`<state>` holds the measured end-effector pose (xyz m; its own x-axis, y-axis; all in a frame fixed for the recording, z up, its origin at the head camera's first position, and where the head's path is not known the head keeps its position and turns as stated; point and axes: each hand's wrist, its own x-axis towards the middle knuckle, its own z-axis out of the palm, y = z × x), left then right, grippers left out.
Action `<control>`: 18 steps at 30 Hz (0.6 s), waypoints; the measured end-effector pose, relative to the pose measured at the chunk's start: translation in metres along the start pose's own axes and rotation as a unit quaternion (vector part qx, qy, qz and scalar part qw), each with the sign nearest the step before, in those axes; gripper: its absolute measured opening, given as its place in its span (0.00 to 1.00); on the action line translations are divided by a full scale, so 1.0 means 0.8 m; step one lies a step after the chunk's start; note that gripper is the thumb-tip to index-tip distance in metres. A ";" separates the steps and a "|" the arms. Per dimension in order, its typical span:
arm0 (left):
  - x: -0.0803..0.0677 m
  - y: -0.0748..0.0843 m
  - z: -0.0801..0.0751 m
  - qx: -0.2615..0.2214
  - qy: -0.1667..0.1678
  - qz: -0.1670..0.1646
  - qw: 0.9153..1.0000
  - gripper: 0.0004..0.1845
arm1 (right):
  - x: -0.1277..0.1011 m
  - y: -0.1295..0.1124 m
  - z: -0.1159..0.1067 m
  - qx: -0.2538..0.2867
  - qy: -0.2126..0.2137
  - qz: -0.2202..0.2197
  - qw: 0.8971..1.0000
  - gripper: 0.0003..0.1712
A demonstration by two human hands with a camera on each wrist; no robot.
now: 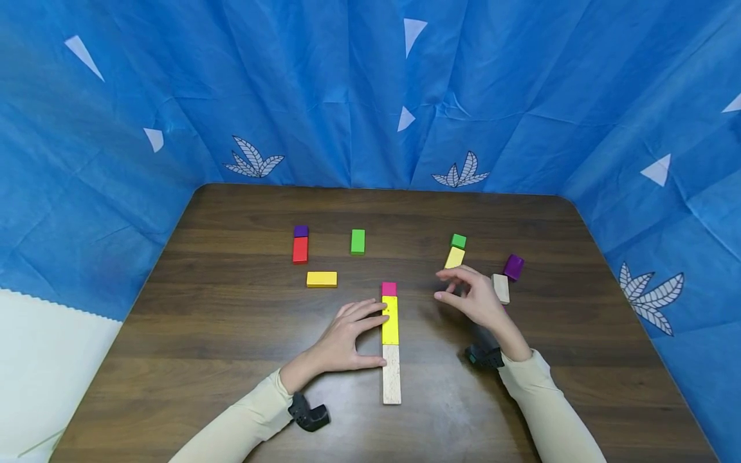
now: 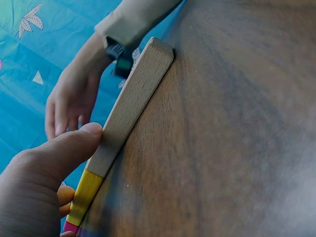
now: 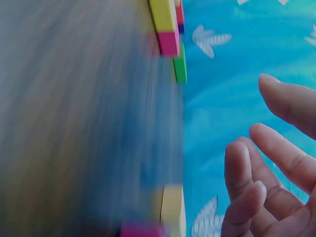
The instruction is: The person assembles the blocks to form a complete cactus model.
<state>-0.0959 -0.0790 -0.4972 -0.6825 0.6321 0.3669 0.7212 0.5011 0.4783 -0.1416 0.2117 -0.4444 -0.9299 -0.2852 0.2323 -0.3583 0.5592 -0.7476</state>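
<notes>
Three blocks lie end to end in a line on the brown table (image 1: 231,360): a pink block (image 1: 389,289), a long yellow block (image 1: 390,319) and a plain wooden block (image 1: 391,382). My left hand (image 1: 377,338) lies flat to their left. Its fingertips touch the yellow block's side. The thumb (image 2: 74,148) presses against the wooden block (image 2: 131,106). My right hand (image 1: 442,286) hovers to the right of the line with relaxed fingers (image 3: 266,173), holding nothing. In the blurred right wrist view the pink block (image 3: 168,43) shows.
Loose blocks lie further back. On the left are a purple (image 1: 300,231) and red (image 1: 300,250) pair, a green block (image 1: 357,242) and a yellow one (image 1: 321,279). Near the right hand are a green (image 1: 458,241), yellow (image 1: 454,258), purple (image 1: 513,267) and wooden block (image 1: 500,288). Blue cloth surrounds the table.
</notes>
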 end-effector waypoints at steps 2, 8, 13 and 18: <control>0.000 0.000 0.001 -0.001 0.000 -0.001 1.000 0.39 | -0.014 0.010 -0.012 0.002 0.040 -0.003 0.999 0.20; 0.001 -0.001 0.001 0.001 0.003 0.003 1.000 0.39 | -0.057 0.064 -0.040 -0.012 0.115 0.031 0.993 0.22; 0.000 -0.001 0.000 0.001 0.005 0.007 1.000 0.39 | -0.083 0.093 -0.054 -0.031 0.141 0.096 0.985 0.23; 0.000 0.000 -0.001 0.001 0.003 0.006 1.000 0.38 | -0.094 0.068 -0.061 -0.024 0.133 0.144 0.980 0.24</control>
<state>-0.0964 -0.0796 -0.4966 -0.6745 0.6342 0.3779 0.7297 0.4947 0.4720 -0.0950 0.3017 -0.4720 -0.9795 0.0999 0.1750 -0.0750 0.6251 -0.7769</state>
